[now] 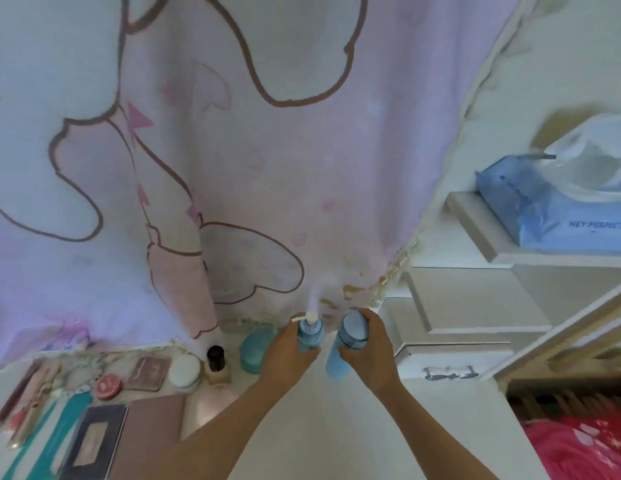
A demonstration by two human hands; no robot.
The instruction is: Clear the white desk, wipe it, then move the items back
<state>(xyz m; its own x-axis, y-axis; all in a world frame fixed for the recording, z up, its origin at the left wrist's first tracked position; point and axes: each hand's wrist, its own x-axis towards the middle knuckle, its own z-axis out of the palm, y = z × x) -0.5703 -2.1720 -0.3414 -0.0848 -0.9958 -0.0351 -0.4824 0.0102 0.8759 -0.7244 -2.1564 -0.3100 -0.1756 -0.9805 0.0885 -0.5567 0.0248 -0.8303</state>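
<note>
- Near left: notebook [90,441], cosmetics clutter on white counter [337,427].
- Mid: left hand [288,348] wrapped around blue pump bottle [309,332]; right hand [369,348] clamped around blue capped bottle [347,344], both near the counter's far edge.
- Far: pink curtain [267,168].
- Step unclear, clearing or returning; next move likely lift or set both upright.

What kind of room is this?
Probably a bedroom with a dressing table: makeup palettes and a cream jar lie on the white desk, a cartoon curtain hangs behind, and both hands hold blue bottles.
</note>
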